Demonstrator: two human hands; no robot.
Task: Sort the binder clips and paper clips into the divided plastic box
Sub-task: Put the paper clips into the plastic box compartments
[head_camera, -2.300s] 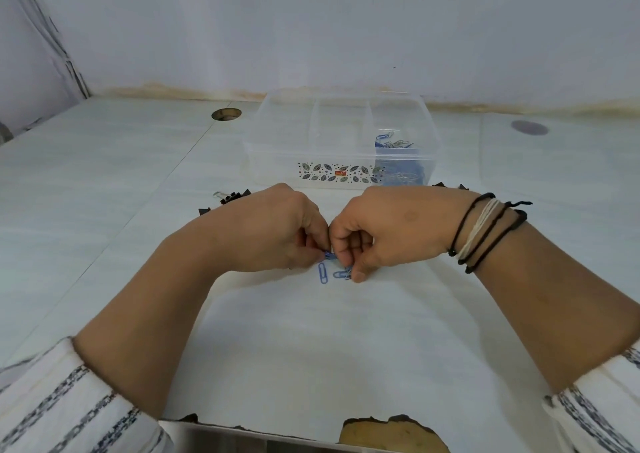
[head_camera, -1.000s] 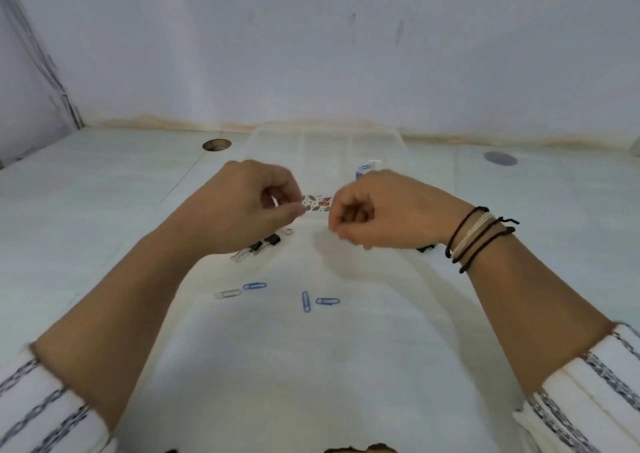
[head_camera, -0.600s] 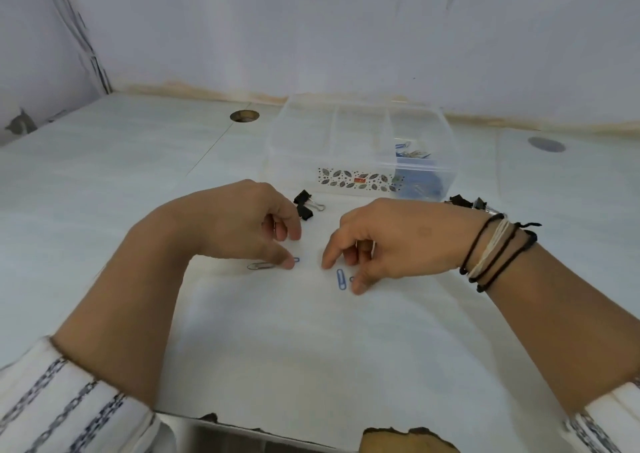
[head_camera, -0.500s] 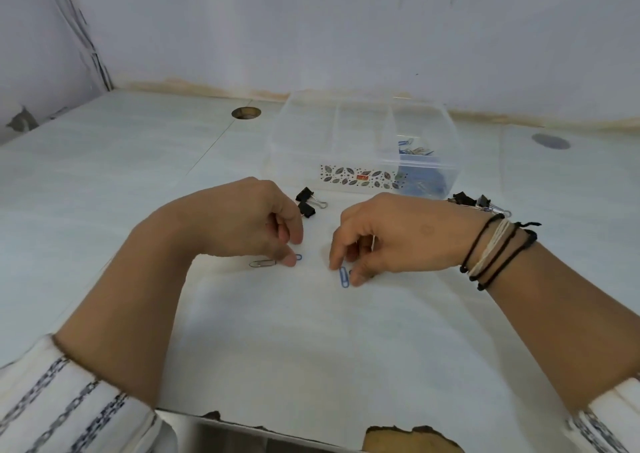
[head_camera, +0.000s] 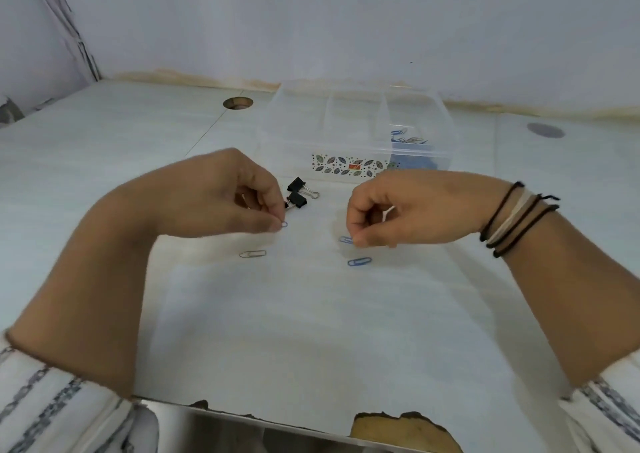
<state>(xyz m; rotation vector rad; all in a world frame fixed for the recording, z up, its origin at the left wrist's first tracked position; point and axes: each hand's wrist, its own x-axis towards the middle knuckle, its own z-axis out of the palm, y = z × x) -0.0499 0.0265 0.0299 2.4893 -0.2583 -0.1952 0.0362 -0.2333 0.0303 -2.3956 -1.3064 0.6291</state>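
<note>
White worktop (head_camera: pixel 311 331) carries the divided box (head_camera: pixel 356 130) at the back so both hands work before it — left hand (head_camera: pixel 221 196) and right hand (head_camera: pixel 398 210) each close a pinching grip on a blue paper clip (head_camera: pixel 346 240), two binder clips (head_camera: pixel 297 193) and two paper clips lying loose.

My left hand (head_camera: pixel 221 200) hid most of 1 blue paper clip (head_camera: pixel 284 224), and my right fingertips (head_camera: pixel 356 241) covered part of another (head_camera: pixel 345 240). Both sleeves ran off frame.

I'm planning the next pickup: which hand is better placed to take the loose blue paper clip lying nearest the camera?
Probably the right hand: the blue paper clip lies just below its fingertips, while the left hand is farther away.
</note>
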